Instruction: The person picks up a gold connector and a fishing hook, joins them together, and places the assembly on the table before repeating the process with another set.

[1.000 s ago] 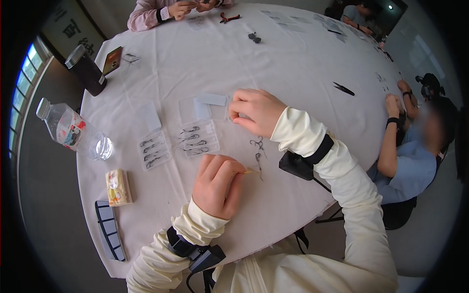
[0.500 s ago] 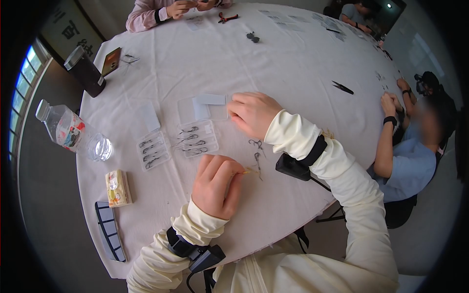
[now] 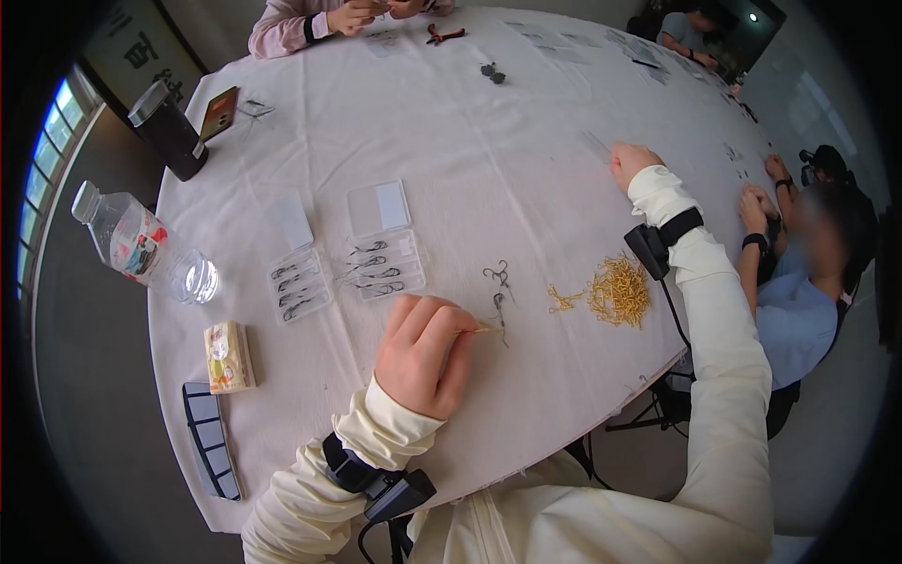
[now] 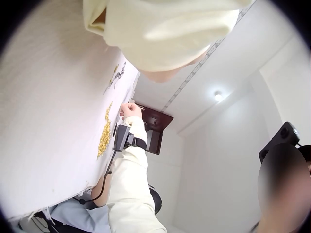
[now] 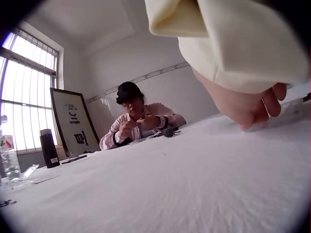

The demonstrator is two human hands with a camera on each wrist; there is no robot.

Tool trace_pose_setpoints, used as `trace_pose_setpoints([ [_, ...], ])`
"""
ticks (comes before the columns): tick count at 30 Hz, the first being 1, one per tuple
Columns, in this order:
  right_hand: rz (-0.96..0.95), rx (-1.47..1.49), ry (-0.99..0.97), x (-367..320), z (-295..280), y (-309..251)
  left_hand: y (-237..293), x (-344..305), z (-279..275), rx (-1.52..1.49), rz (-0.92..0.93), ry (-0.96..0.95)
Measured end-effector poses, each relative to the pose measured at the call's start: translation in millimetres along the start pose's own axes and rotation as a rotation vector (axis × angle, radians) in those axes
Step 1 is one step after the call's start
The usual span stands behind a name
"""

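Note:
My left hand (image 3: pixel 425 357) pinches a small golden metal piece (image 3: pixel 484 330) between thumb and forefinger. Just past its fingertips, dark fish hooks (image 3: pixel 498 274) lie in a short line on the cloth. My right hand (image 3: pixel 634 164) is stretched out to the right, fingers curled down close over the tablecloth. A thin clear plastic piece (image 3: pixel 597 143) shows at its fingertips; most of it is faint. To the left are two open clear cases, one (image 3: pixel 390 266) beside the other (image 3: pixel 302 287), each with several dark hooks. A pale card (image 3: pixel 392 205) lies in the nearer lid.
A heap of golden pieces (image 3: pixel 620 291) lies by my right forearm. At the left stand a water bottle (image 3: pixel 139 246), a dark tumbler (image 3: pixel 169 133) and a tissue pack (image 3: pixel 228 357). Pliers (image 3: pixel 444 36) lie at the far side. Other people sit around the table.
My right hand has left the open case and moved far right with the clear piece, uncovering the golden heap. One pale card is gone from the lid. My left hand has stayed in place.

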State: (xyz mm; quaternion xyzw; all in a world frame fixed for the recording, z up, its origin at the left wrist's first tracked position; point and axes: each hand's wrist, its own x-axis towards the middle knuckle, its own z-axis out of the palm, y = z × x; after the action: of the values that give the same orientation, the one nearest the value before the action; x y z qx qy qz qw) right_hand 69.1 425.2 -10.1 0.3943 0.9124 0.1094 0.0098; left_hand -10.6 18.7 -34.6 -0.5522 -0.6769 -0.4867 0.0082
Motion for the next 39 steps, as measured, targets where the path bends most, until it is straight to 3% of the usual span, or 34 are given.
trace_pose_setpoints([
  [4, 0.061, 0.164, 0.079, 1.4, 4.0, 16.9, -2.0, -0.9, 0.3, -0.015, -0.043, -0.012],
  [8, -0.148, 0.209, 0.302, -17.7, -31.4, -0.6, -3.4, -2.3, 0.5, -0.164, -0.204, 0.032],
  [10, -0.290, 0.841, 0.233, -38.5, -51.0, -22.4, -3.9, -2.6, -0.2, -0.241, -0.273, 0.061],
  [12, -0.434, 1.148, 0.094, -60.1, -59.3, -45.6, -2.4, -1.9, -1.3, -0.244, -0.277, 0.074],
  [19, -0.614, 0.947, 0.016, -117.6, -75.0, -103.3, -0.8, -2.5, -2.8, -0.238, -0.265, 0.112],
  [24, -0.621, 0.601, 0.191, -115.2, -69.6, -102.2, 0.4, -2.0, -2.6, -0.243, -0.272, 0.106],
  [27, -0.779, 0.786, 0.162, -110.2, -60.1, -113.4, 0.7, -2.0, -1.8, -0.250, -0.283, 0.101],
  [30, -0.635, 0.884, 0.118, -109.3, -69.4, -118.6, 0.3, -2.3, -2.3, -0.250, -0.290, 0.103],
  [36, -0.842, 0.644, 0.189, -108.8, -36.3, -117.4, -0.8, -4.1, -2.4, -0.262, -0.345, 0.089],
  [39, -0.787, 0.651, 0.142, -104.1, -22.8, -127.0, -7.4, -9.1, 1.6, -0.344, -0.429, 0.091],
])
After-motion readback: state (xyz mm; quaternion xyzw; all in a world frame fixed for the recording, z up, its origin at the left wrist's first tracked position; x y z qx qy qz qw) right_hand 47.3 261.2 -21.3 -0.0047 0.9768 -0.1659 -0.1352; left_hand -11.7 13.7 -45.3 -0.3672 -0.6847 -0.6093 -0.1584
